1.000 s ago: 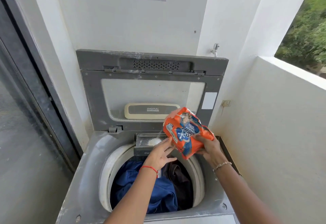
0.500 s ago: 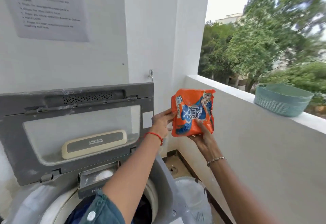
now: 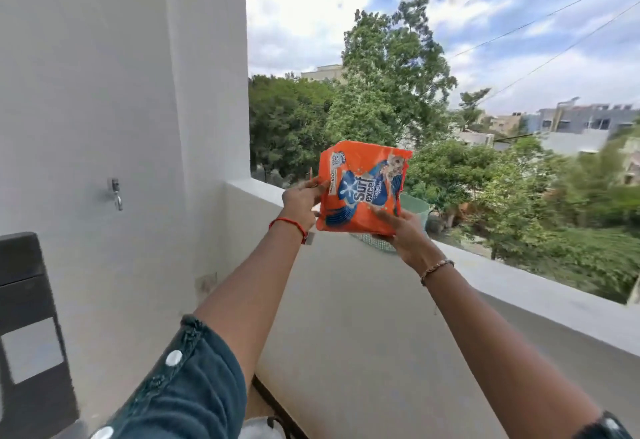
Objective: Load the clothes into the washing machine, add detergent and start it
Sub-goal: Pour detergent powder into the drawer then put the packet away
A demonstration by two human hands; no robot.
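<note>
Two hands hold one orange detergent packet [image 3: 363, 189] upright at arm's length, above the balcony's low wall [image 3: 519, 286]. The left hand [image 3: 301, 201] pinches the packet's left edge about halfway up, thumb on the printed front and fingers curled behind. The right hand [image 3: 403, 234] grips the lower right corner from below, with the thumb laid on the front face. The printed face is turned toward the camera. Its blue brand mark runs sideways, and its top edge looks crumpled. Whether the top is torn open cannot be told.

A red thread [image 3: 289, 224] circles the left wrist, and a thin beaded bracelet [image 3: 437, 267] circles the right. A dark teal sleeve [image 3: 194, 386] with pale round buttons covers the left upper arm.

Behind the packet, partly hidden by it and by the right hand, a pale green basket [image 3: 415, 206] stands on the top of the low wall. To the left rises a white wall [image 3: 104, 92] with a small metal tap [image 3: 116, 193] fixed to it. At the far left edge, a dark grey panel [image 3: 27, 317] of the washing machine's raised lid is visible, bearing a pale rectangular label. Beyond the balcony are trees [image 3: 381, 99], some buildings and a cloudy blue sky.
</note>
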